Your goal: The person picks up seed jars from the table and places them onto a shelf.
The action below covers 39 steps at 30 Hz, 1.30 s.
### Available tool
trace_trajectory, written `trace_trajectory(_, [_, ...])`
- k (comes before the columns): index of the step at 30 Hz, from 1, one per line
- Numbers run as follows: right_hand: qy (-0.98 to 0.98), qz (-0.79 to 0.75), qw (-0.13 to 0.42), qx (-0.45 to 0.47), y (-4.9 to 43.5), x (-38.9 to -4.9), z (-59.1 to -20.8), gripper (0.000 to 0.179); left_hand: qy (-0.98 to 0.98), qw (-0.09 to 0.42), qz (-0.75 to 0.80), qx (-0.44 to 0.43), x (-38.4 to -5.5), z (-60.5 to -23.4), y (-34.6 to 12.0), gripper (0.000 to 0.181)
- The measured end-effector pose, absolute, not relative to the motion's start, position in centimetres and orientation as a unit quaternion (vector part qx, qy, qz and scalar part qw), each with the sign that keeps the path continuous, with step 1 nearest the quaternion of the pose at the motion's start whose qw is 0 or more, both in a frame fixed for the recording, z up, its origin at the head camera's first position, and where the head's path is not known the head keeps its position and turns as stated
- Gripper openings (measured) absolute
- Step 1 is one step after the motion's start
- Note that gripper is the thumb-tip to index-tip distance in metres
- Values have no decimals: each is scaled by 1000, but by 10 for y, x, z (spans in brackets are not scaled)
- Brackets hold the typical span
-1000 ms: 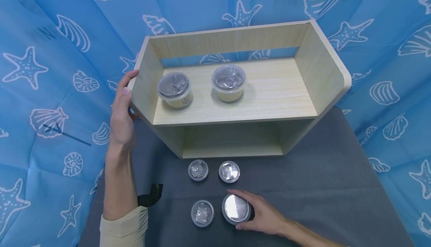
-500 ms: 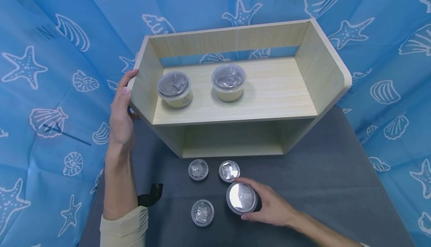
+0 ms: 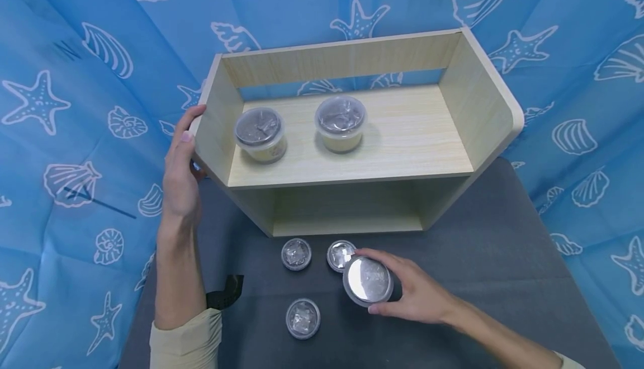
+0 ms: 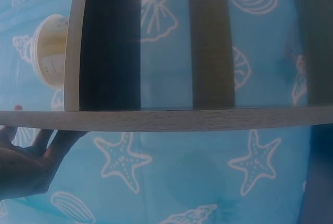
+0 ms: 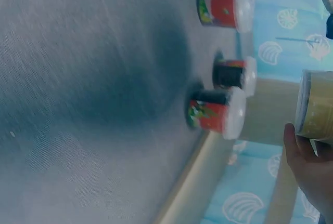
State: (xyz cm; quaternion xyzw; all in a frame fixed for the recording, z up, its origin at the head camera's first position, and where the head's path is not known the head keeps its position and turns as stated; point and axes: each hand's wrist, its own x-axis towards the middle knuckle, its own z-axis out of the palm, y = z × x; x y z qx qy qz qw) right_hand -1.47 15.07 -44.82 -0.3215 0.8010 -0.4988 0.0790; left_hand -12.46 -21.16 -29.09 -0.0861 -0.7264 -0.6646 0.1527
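Observation:
A two-tier wooden shelf (image 3: 412,134) stands at the back. My left hand (image 3: 181,181) holds the edge of its left side panel; in the left wrist view a fingertip shows past the panel (image 4: 182,120). My right hand (image 3: 422,296) grips a round lidded tub (image 3: 368,280) from its right side, thumb and fingers around the wall. Raised off the table, the tub overlaps a small lidded cup (image 3: 339,255) in the head view. From the right wrist, the tub (image 5: 320,107) looks yellow-brown.
Two larger tubs with clear lids, one left (image 3: 260,134) and one near the middle (image 3: 341,124), sit on the upper shelf. Small cups (image 3: 296,254) (image 3: 303,318) stand on the dark tablecloth (image 3: 503,279). A blue shell-print curtain (image 3: 90,134) surrounds the table.
My right hand has lifted the tub from the front of the table and carried it up and slightly right, towards the shelf. The left hand stays on the side panel.

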Motion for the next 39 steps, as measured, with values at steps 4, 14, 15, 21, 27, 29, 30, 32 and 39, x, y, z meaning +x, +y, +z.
trace_trajectory(4, [802, -492, 66, -331, 154, -21, -439, 85, -726, 152, -665, -88, -124, -291, -212, 46])
trace_trajectory(14, [799, -492, 69, -339, 162, -33, -418, 86, -721, 156, -669, -87, -125, -291, -212, 46])
trace_trajectory(15, [797, -493, 67, -342, 163, -33, -416, 86, -722, 156, -669, -87, -125, -291, -212, 46])
trace_trajectory(21, [797, -490, 55, -349, 169, -40, -402, 89, -724, 150, -667, -91, -125, -291, -212, 46])
trace_trajectory(27, [815, -466, 56, -340, 173, -46, -384, 90, -722, 157, -668, -89, -124, -290, -212, 46])
trace_trajectory(29, [818, -461, 59, -340, 173, -49, -378, 90, -723, 158, -667, -88, -124, -290, -212, 46])
trace_trajectory(30, [818, -459, 60, -341, 174, -50, -376, 90, -723, 158, -667, -88, -124, -290, -212, 46])
trace_trajectory(32, [820, -454, 60, -343, 175, -53, -370, 90, -725, 159, -664, -89, -124, -290, -211, 46])
trace_trajectory(39, [821, -437, 31, -368, 177, -63, -351, 89, -724, 153, -667, -89, -124, -290, -211, 46])
